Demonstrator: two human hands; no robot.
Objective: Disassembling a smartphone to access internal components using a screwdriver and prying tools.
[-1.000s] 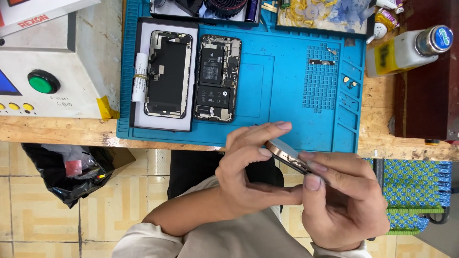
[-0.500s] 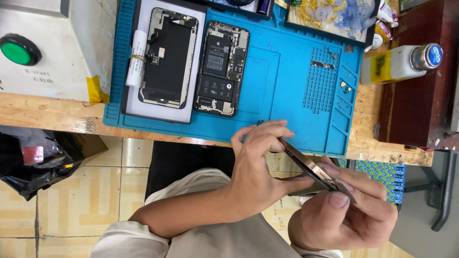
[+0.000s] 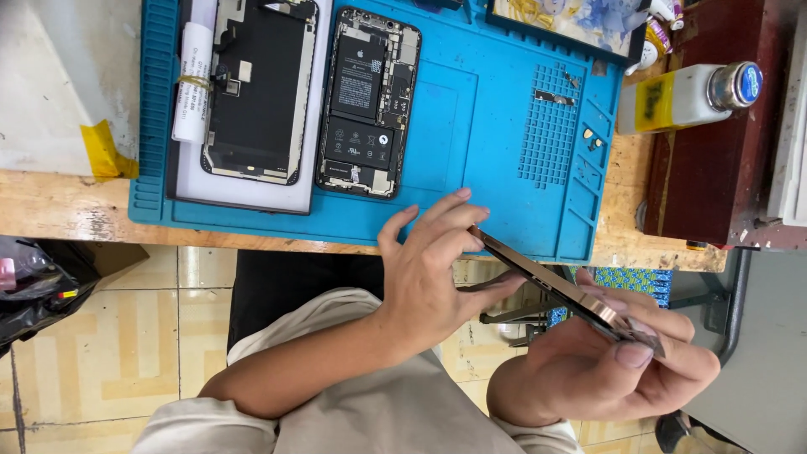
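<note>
left of the blue mat's [image 3: 504,126] middle: detached screen [image 3: 256,92], then opened phone body [image 3: 368,101]. below the mat's near edge: left hand [image 3: 437,269] with fingers spread, tips pinching the gold phone's [image 3: 559,290] upper end; right hand [image 3: 614,366] clasping its lower end. right of the mat: white bottle [image 3: 685,97].

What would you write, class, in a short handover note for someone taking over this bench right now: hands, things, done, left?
Left hand: fingers on the upper end of the phone, held edge-on above the lap.
Right hand: grips the phone's lower end.
On the blue mat: an opened phone body with battery showing, and a detached screen on a white sheet beside it.
Done: that phone is opened and laid out.
Left: the held phone looks still closed; seam detail is hard to see.
</note>
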